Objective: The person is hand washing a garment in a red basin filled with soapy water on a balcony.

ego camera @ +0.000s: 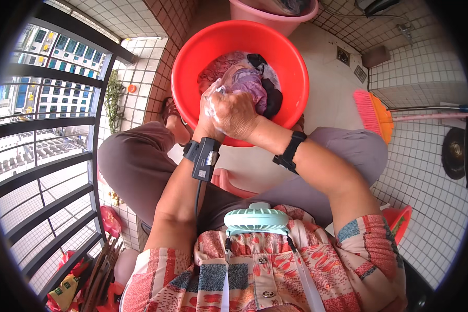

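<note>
A round red plastic basin (296,78) stands on the floor before me, with soapy water and wet clothes in it. My left hand (212,107) and my right hand (236,111) press together over its near side, with white suds on the skin. Both are closed on a purple patterned garment (249,84), which runs from them into the water. A black cloth (273,101) lies at the right of the basin's bottom, and a mauve lacy cloth (218,70) lies at the back left. Dark straps are round both wrists.
Behind the red basin stands a pink tub (273,23) with laundry. A pink and orange broom (370,115) is at the right, near a floor drain (343,55). A metal railing (43,126) runs along the left. Part of a pink plastic stool (228,181) shows between my legs.
</note>
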The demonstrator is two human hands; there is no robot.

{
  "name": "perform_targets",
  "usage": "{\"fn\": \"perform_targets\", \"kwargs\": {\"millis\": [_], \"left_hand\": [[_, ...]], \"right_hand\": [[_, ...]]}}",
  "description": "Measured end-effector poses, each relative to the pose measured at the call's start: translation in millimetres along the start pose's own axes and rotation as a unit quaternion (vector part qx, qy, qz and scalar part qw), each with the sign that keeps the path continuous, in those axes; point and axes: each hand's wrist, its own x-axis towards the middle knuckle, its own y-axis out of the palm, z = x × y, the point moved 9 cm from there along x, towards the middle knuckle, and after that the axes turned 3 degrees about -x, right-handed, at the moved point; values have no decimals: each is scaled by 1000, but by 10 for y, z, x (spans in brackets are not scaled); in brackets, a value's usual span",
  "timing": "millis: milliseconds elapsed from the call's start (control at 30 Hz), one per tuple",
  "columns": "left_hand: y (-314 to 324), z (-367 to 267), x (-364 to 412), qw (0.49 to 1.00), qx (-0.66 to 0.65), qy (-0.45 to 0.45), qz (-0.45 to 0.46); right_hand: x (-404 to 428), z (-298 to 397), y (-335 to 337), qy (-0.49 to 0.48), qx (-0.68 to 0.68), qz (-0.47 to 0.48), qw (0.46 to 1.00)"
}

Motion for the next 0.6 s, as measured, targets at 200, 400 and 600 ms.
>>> {"fn": "perform_targets", "kwargs": {"millis": [200,400,600], "left_hand": [[-9,-53,-16,1000,6,26,15],[282,-25,-192,973,228,46,-11],[-43,-173,-52,982,130,72,115]], "right_hand": [[72,-500,-80,131,-35,-6,991],[19,-875,-67,140,-38,4,989],[26,-136,37,52,19,32,998]]}}
